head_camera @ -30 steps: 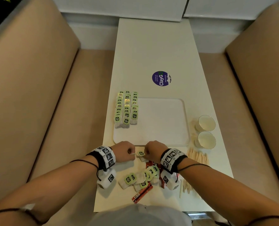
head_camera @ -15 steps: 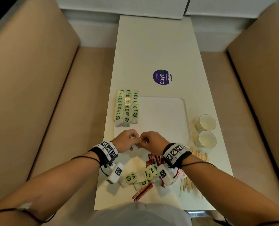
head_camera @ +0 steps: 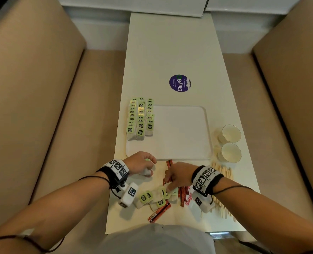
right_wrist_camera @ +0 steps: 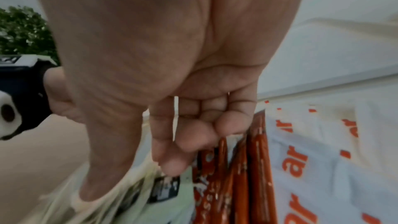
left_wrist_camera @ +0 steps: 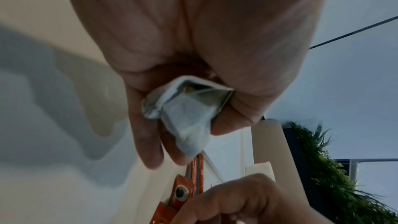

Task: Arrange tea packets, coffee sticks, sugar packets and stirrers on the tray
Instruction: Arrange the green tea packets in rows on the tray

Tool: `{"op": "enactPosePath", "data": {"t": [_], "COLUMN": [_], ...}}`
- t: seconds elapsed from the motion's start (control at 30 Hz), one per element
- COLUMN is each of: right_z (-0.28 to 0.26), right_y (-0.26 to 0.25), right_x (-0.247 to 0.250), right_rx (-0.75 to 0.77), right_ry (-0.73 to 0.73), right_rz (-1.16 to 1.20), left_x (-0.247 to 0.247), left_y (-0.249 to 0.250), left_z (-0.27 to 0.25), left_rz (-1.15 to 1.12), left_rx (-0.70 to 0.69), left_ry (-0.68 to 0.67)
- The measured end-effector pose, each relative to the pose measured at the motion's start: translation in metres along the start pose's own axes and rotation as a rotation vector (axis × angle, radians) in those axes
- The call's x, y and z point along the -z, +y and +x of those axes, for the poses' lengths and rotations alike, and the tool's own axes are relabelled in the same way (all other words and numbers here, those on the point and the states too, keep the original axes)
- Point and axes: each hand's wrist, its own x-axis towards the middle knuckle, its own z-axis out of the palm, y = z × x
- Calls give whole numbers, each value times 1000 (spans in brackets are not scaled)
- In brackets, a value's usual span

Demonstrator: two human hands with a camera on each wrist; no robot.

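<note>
My left hand (head_camera: 140, 163) pinches a soft, light tea packet (left_wrist_camera: 185, 115) near the tray's (head_camera: 188, 156) front edge; my right hand (head_camera: 177, 176), fingers loose, holds nothing.

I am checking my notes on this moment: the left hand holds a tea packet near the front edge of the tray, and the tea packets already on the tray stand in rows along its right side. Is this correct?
Not quite. The left hand does hold a tea packet near the front edge of the tray, but the rows of tea packets stand along its left side, not the right, as the head view shows.

Dim light, blurred wrist views, warped edges
</note>
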Motion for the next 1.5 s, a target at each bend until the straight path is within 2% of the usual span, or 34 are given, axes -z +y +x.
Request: {"op": "enactPosePath", "data": {"t": [0.13,0.3,0.53,0.67,0.83,1.07,1.27,1.37,1.43,1.5], "right_z": [3,6,-1,3,10,20,34,43,48,55], "right_y": [-3,-5,-6,-6,-6,-14,-19,-20,-19,-17], "right_x": [-10,-9,14,27,44,68,78,76,75,73], "right_rx": [37,42,96,129,151,180,199,142,85,58], "right_ry": [16,35,100,196,304,440,567,633,608,519], "right_rz": [-98,-81,38,50,168,295,412,468,463,454], "left_x": [-4,-2,-7,-6,4,15,31,41,45,48], "left_y": [-1,-2,-9,-7,-8,9,19,21,23,25], "left_z": [-3,-3,3,6,9,12,18,22,23,25], "left_rz": [-41,-19,260,344,431,407,294,272,231,157], "left_rx": [45,23,-71,-136,-309,-415,-404,-367,-324,-282], "left_ry": [-58,-103,-95,-96,-23,178,228,273,300,341]}}
